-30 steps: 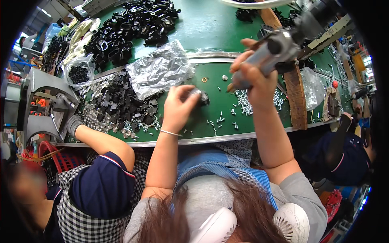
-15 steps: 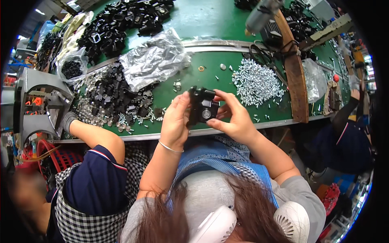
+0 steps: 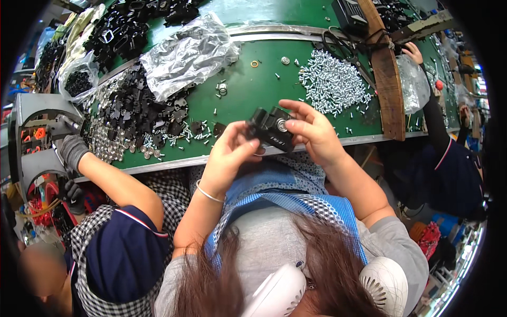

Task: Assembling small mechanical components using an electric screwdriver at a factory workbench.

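Observation:
Both my hands hold a black plastic housing [image 3: 270, 132] just over the table's near edge. A round silver piece sits in it, and pale markings show on its near face. My left hand [image 3: 231, 150] grips its left end between thumb and fingers. On the right, my right hand [image 3: 317, 134] closes on the housing, its thumb at the silver piece. Beyond them on the green table [image 3: 253, 95] are a heap of silver screws [image 3: 335, 82], a brass-coloured ring [image 3: 254, 64] and a few loose metal pieces. A heap of small black plates [image 3: 153, 113] lies to the left.
A crumpled clear plastic bag [image 3: 190, 55] lies over part of the black plates. Scissors [image 3: 343, 45] rest by a wooden board [image 3: 388, 74] at the right. On the left, a co-worker's gloved hand [image 3: 74, 151] is beside a grey machine frame [image 3: 24, 137]. Another person's hand [image 3: 413, 53] reaches in beyond the board.
The housing has tilted and turned in my hands, bringing its marked face into view. My right thumb has moved onto the silver piece. The hanging tool at the top has left view.

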A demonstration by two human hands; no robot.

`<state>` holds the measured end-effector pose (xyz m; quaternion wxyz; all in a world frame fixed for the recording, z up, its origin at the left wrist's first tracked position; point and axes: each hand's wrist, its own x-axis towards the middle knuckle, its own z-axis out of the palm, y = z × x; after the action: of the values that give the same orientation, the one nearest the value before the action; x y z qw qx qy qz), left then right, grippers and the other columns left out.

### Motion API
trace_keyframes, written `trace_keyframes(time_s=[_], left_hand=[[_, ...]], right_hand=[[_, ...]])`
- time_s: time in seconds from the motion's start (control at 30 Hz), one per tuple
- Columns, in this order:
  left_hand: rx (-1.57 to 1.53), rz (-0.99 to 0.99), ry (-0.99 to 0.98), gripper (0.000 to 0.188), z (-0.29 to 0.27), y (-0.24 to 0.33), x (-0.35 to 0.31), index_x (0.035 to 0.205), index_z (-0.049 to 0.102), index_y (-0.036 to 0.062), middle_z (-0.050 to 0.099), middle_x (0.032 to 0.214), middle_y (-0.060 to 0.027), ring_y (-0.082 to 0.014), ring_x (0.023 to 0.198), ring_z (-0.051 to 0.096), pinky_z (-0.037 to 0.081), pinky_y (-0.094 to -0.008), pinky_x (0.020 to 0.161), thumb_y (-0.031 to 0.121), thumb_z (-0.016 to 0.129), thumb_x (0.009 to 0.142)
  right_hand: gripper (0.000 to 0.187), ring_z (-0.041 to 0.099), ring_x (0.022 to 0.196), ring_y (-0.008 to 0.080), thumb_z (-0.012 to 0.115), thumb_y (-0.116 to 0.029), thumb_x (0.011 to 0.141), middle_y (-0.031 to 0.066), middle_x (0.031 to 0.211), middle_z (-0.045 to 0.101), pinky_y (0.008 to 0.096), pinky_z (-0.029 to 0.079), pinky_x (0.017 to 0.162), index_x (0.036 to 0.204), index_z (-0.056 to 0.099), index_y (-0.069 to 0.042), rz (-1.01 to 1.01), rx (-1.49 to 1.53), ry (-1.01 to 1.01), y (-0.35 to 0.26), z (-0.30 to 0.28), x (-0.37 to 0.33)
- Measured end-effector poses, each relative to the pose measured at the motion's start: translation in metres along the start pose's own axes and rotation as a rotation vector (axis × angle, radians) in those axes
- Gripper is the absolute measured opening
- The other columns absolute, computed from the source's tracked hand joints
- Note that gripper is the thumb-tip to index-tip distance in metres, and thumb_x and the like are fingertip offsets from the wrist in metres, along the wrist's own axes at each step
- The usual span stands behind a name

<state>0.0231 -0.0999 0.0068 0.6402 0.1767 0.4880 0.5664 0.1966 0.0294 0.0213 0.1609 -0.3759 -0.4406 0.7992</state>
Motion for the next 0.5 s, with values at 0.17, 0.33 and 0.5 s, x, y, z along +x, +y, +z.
trace_keyframes(time_s=[0.17,0.33,0.5], left_hand=[[0.071,0.006,-0.017,0.037,0.003,-0.009,-0.014,0.124,0.047,0.0003,0.063,0.1,-0.0063,-0.0139,0.087,0.063,0.054,-0.0305,0.079,0.009,0.06,0.091],[0.156,-0.033,0.01,0.036,-0.004,-0.024,-0.02,0.122,0.048,-0.0001,0.063,0.098,-0.0058,-0.0127,0.084,0.063,0.055,-0.0283,0.074,0.007,0.062,0.089],[0.233,-0.108,0.066,0.037,-0.002,-0.03,-0.023,0.12,0.049,-0.0012,0.062,0.089,-0.0041,-0.0105,0.076,0.061,0.053,-0.0238,0.064,0.008,0.065,0.087]], right_hand=[[0.038,0.06,0.089,0.0096,0.066,-0.015,0.084,0.0048,0.104,0.063,0.0214,0.05,0.071,0.119,0.059,0.0,0.067,-0.116,-0.038,0.0,-0.009,0.013],[0.035,0.058,0.082,0.0069,0.068,-0.016,0.083,0.0018,0.096,0.064,0.0191,0.046,0.068,0.115,0.063,-0.002,0.041,-0.193,-0.035,0.005,-0.001,0.011],[0.038,0.054,0.075,0.0038,0.069,-0.018,0.083,-0.0013,0.091,0.062,0.0178,0.042,0.065,0.117,0.062,-0.004,0.029,-0.223,-0.021,0.012,0.001,0.01]])
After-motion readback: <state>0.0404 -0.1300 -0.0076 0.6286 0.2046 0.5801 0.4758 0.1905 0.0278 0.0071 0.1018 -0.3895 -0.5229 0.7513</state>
